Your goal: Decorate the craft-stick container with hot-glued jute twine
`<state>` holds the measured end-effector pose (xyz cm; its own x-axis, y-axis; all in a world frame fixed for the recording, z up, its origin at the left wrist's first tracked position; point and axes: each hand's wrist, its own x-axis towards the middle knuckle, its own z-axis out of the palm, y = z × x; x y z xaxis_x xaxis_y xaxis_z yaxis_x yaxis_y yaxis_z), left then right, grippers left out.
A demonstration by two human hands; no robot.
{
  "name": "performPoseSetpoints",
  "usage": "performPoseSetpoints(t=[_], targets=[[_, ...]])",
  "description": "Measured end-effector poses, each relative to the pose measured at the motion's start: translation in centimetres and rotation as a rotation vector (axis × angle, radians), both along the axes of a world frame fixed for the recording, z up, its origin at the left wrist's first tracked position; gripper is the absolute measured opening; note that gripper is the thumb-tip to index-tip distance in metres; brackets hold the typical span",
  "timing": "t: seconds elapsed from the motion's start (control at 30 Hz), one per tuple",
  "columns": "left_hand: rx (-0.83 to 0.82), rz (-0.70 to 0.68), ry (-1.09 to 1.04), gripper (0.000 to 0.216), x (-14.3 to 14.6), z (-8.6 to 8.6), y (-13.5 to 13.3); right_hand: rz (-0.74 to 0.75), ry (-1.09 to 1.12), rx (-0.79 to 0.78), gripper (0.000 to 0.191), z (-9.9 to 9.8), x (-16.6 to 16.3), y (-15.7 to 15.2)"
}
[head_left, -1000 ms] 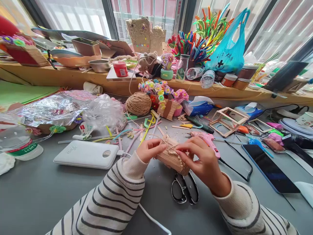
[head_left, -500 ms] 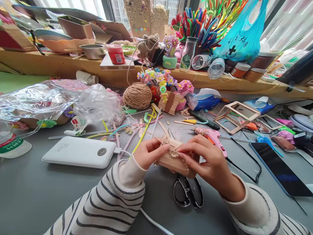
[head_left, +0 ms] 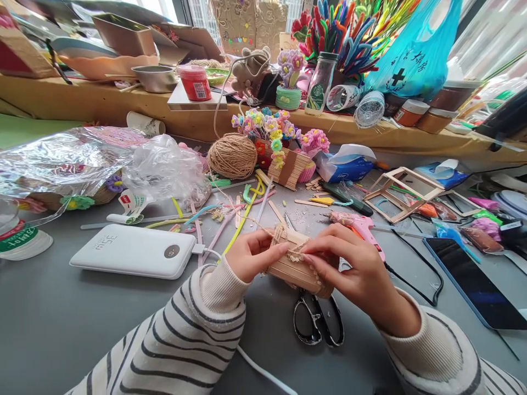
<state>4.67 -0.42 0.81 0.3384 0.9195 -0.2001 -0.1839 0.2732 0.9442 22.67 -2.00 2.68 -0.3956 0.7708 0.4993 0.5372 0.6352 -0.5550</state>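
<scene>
Wooden block [head_left: 297,273] sits between the 2 hands [head_left: 249,255] [head_left: 359,267].

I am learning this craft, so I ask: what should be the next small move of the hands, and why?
Perhaps the right hand should press the twine flatter on the wooden piece while the left hand steadies it: the right thumb and finger are at the twine, which looks bunched, and the left hand holds the piece's other side.
</scene>
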Motion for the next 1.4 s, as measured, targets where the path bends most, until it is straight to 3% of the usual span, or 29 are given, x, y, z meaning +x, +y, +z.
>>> performPoseSetpoints(t=[0.7,1.4], targets=[[0.021,0.052,-0.068,0.027,0.41,-0.53,-0.38,-0.020,-0.012,-0.086,0.007,0.43,0.01,0.21],[0.037,0.007,-0.087,0.024,0.25,-0.34,-0.39,-0.004,-0.009,-0.115,0.007,0.60,-0.05,0.21]])
